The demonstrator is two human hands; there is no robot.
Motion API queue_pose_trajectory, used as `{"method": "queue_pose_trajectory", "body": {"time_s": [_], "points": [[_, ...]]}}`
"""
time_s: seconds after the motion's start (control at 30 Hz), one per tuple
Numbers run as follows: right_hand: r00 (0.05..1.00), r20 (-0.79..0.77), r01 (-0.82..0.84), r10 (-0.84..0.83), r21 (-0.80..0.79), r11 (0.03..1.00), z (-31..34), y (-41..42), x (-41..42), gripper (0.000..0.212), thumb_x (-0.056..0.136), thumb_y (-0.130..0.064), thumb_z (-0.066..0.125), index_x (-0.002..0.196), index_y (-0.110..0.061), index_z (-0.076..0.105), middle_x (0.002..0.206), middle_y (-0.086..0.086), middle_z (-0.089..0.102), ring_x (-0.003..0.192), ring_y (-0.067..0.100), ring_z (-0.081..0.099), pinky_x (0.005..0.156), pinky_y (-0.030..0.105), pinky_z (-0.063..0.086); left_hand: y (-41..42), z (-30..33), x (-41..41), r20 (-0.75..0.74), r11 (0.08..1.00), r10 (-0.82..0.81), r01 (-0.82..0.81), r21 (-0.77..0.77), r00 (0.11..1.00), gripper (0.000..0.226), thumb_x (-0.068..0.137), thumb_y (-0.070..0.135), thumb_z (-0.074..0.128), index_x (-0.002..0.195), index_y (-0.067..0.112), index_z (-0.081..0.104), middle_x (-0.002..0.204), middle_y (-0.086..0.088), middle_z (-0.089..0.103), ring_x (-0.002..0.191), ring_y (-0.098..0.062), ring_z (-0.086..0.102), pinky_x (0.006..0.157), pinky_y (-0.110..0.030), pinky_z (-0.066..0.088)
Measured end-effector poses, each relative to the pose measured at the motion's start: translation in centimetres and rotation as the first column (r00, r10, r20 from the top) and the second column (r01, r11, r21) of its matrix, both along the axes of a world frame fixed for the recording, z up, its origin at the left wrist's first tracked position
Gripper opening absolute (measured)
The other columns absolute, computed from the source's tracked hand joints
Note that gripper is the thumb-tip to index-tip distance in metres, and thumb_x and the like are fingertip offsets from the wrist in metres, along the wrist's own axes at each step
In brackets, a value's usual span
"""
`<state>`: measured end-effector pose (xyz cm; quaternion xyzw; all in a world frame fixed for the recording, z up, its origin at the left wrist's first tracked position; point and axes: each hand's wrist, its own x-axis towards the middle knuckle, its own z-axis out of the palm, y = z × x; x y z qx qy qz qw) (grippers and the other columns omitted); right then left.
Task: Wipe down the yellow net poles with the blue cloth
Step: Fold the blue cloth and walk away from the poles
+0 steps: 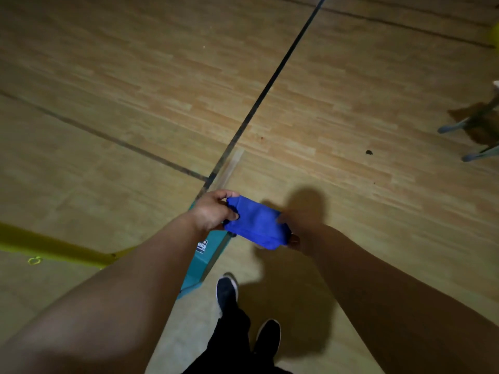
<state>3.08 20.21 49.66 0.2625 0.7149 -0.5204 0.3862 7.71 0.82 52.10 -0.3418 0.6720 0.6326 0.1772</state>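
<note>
The yellow pole (54, 248) lies long across the lower left of the frame, nearest your left hand (212, 211), which pinches the folded blue cloth (256, 222) at frame centre, while your right hand (294, 233), blurred, seems to grip its other end.

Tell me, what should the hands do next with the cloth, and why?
Probably carry the cloth down and left to the yellow pole. Both the left hand and right hand grip it in the air, touching no pole yet.
</note>
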Motion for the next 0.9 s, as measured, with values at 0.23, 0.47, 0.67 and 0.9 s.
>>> {"method": "queue_pose_trajectory", "body": {"time_s": [0.23, 0.47, 0.67, 0.9], "points": [[0.990, 0.120, 0.076, -0.076, 0.006, 0.997, -5.0, -1.2, -4.2, 0.023, 0.097, -0.004, 0.050, 0.103, -0.022, 0.063, 0.092, 0.005, 0.061, 0.076, 0.022, 0.061, 0.051, 0.030, 0.050, -1.5, -6.9, -5.2, 0.102, 0.998, 0.048, -0.052, 0.043, 0.994, 0.045, 0.089, -0.014, 0.056, 0.120, 0.017, 0.066, 0.117, -0.015, 0.066, 0.101, -0.030, 0.062, 0.080, -0.039, 0.054], [0.978, 0.175, 0.112, -0.117, 0.040, 0.993, -10.7, -1.9, -8.7, 0.017, 0.096, -0.009, 0.054, 0.109, -0.019, 0.059, 0.107, 0.008, 0.058, 0.093, 0.028, 0.062, 0.054, 0.032, 0.052, -2.7, -11.8, -9.9, 0.198, 0.996, -0.014, -0.003, 0.086, 0.980, 0.041, 0.094, -0.007, 0.056, 0.125, 0.018, 0.067, 0.115, -0.009, 0.060, 0.112, -0.033, 0.060, 0.094, -0.049, 0.056], [0.970, 0.213, 0.106, -0.114, 0.047, 0.993, -19.5, -1.6, -13.0, 0.018, 0.095, -0.009, 0.055, 0.094, -0.026, 0.061, 0.106, 0.007, 0.057, 0.095, 0.029, 0.060, 0.066, 0.040, 0.055, -2.1, -19.7, -14.2, 0.262, 0.993, -0.020, -0.010, 0.115, 0.965, 0.043, 0.093, -0.006, 0.059, 0.129, 0.018, 0.063, 0.126, -0.008, 0.059, 0.117, -0.032, 0.060, 0.096, -0.049, 0.055], [0.968, 0.233, 0.098, -0.094, -0.005, 0.995, -31.4, -0.1, -15.0, 0.023, 0.096, -0.004, 0.057, 0.111, -0.019, 0.065, 0.134, 0.016, 0.061, 0.124, 0.039, 0.058, 0.107, 0.055, 0.048, -0.1, -30.9, -16.4, 0.332, 0.996, 0.012, -0.041, 0.081, 0.943, 0.051, 0.088, -0.008, 0.059, 0.128, 0.023, 0.063, 0.135, -0.012, 0.057, 0.121, -0.037, 0.058, 0.078, -0.039, 0.054]]}}
